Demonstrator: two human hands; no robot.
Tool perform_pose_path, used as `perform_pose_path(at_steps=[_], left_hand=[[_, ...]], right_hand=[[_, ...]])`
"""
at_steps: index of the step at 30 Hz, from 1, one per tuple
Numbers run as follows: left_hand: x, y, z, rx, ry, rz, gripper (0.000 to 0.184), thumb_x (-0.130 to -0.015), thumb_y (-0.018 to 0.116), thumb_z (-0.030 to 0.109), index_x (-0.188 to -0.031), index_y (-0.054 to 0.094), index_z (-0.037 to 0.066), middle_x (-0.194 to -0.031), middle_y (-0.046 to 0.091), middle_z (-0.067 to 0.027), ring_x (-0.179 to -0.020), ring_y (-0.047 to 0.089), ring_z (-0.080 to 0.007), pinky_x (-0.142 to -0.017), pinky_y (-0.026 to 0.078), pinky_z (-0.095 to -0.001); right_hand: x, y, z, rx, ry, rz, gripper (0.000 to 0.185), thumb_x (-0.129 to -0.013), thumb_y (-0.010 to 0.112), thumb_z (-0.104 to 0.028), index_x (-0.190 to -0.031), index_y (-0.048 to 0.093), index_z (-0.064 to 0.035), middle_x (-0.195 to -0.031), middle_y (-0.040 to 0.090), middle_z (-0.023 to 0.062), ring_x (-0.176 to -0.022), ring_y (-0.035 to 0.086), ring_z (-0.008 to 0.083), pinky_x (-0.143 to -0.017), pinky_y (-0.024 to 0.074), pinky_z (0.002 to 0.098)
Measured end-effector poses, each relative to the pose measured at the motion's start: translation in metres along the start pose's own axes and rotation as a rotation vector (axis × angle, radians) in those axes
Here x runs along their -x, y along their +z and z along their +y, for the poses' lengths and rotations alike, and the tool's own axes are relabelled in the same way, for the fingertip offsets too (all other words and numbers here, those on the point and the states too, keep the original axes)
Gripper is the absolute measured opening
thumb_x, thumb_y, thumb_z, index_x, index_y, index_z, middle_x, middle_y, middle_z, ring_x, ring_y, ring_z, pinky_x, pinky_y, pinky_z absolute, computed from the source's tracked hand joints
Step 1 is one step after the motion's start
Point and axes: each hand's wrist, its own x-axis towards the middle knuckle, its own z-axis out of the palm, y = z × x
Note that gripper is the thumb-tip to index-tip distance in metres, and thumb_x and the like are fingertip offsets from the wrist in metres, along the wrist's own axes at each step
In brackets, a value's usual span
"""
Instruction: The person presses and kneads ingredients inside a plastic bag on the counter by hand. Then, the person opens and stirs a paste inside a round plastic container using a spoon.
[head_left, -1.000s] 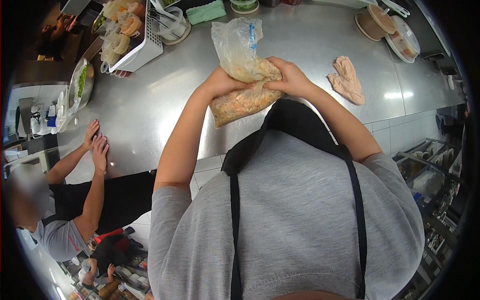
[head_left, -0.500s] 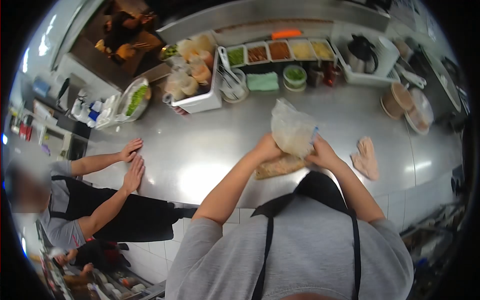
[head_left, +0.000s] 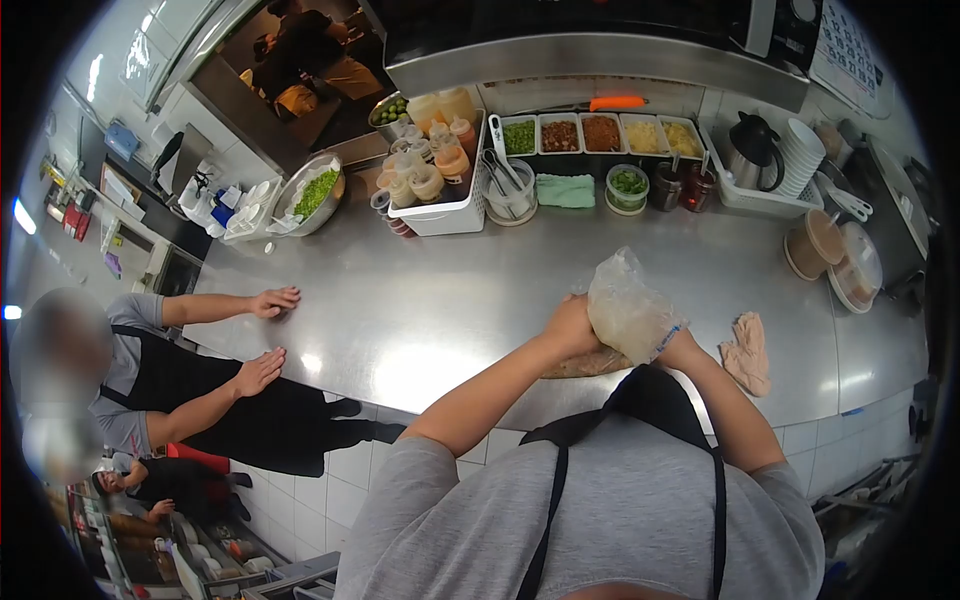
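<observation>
Bag (head_left: pixel 630 308) rests on the surface (head_left: pixel 450 290) at twelve o'clock from the apron (head_left: pixel 650 392), food (head_left: pixel 585 366) inside; left hand (head_left: pixel 572 328) and right hand (head_left: pixel 682 350) each keep a closed grip on it (fingertips mostly hidden). Whether it is sealed, I cannot tell.

The counter (head_left: pixel 470 280) is of smooth grey metal with a glossy surface, and it gives back bright white spots of light. The bag (head_left: pixel 630 305) is of thin, clear plastic, wrinkled and a little shiny, while the basket (head_left: pixel 447 217) is of white plastic, and the bowl (head_left: pixel 325 205) looks like polished metal. The pinkish cloth (head_left: pixel 746 355) and the green cloth (head_left: pixel 565 191) are matt and soft-looking with folds, and the floor (head_left: pixel 345 490) has smooth, pale tiles.
</observation>
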Motion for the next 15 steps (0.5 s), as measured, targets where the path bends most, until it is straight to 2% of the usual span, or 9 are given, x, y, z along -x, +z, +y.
perform_pose_path(at_steps=[2,3,5,7,9,11,15], left_hand=[[0.005,0.000,0.009,-0.040,0.017,-0.016,0.034,-0.068,0.064,0.030,-0.096,0.064,0.011,-0.095,0.064,-0.0130,-0.087,0.060,-0.0329,-0.079,0.044,-0.0421],[0.003,-0.001,0.011,-0.061,0.018,0.009,0.034,-0.068,0.063,0.033,-0.095,0.064,0.012,-0.094,0.065,-0.0126,-0.085,0.060,-0.0324,-0.078,0.043,-0.0423],[0.005,0.004,0.012,-0.078,0.039,0.055,0.034,-0.068,0.062,0.037,-0.093,0.065,0.013,-0.091,0.065,-0.0120,-0.083,0.060,-0.0315,-0.078,0.043,-0.0420],[0.005,0.005,0.010,-0.090,0.066,0.081,0.032,-0.069,0.061,0.037,-0.090,0.066,0.013,-0.087,0.066,-0.0117,-0.081,0.061,-0.0309,-0.077,0.043,-0.0412],[0.003,0.003,0.013,-0.140,0.092,0.106,0.030,-0.070,0.061,0.036,-0.087,0.066,0.012,-0.083,0.066,-0.0116,-0.078,0.061,-0.0308,-0.075,0.045,-0.0408],[0.002,0.005,0.011,-0.127,0.084,0.135,0.030,-0.070,0.061,0.036,-0.086,0.066,0.011,-0.082,0.066,-0.0122,-0.077,0.061,-0.0325,-0.073,0.046,-0.0414],[-0.003,-0.002,0.017,-0.151,0.043,0.099,0.029,-0.070,0.062,0.033,-0.087,0.066,0.010,-0.083,0.065,-0.0137,-0.079,0.061,-0.0339,-0.075,0.046,-0.0413]], right_hand=[[0.002,0.008,0.005,0.111,-0.028,-0.030,0.049,-0.069,0.068,-0.017,-0.116,0.053,-0.0091,-0.107,0.058,0.0152,-0.106,0.051,0.0286,-0.094,0.0383,0.0353],[0.001,0.022,0.020,-0.002,-0.038,-0.040,0.047,-0.073,0.066,-0.019,-0.116,0.051,-0.0090,-0.109,0.058,0.0135,-0.107,0.051,0.0254,-0.095,0.0377,0.0348],[-0.001,0.029,0.025,0.169,-0.122,-0.067,0.038,-0.082,0.058,-0.020,-0.116,0.048,-0.0065,-0.111,0.058,0.0076,-0.108,0.051,0.0194,-0.096,0.0367,0.0339],[-0.001,0.041,0.033,-0.403,-0.127,-0.011,0.036,-0.082,0.058,-0.021,-0.114,0.049,-0.0067,-0.113,0.057,0.0073,-0.110,0.050,0.0214,-0.096,0.0369,0.0325],[0.005,0.037,0.025,-0.458,0.023,0.030,0.039,-0.080,0.059,-0.022,-0.115,0.050,-0.0070,-0.114,0.056,0.0078,-0.113,0.047,0.0222,-0.096,0.0364,0.0322],[0.003,0.022,0.005,0.176,-0.050,0.016,0.040,-0.076,0.061,-0.021,-0.114,0.053,-0.0084,-0.116,0.054,0.0089,-0.116,0.044,0.0239,-0.096,0.0364,0.0327],[0.007,0.035,0.012,-0.057,0.093,0.108,0.041,-0.072,0.063,-0.020,-0.111,0.056,-0.0092,-0.112,0.053,0.0098,-0.113,0.043,0.0267,-0.095,0.0369,0.0340]])
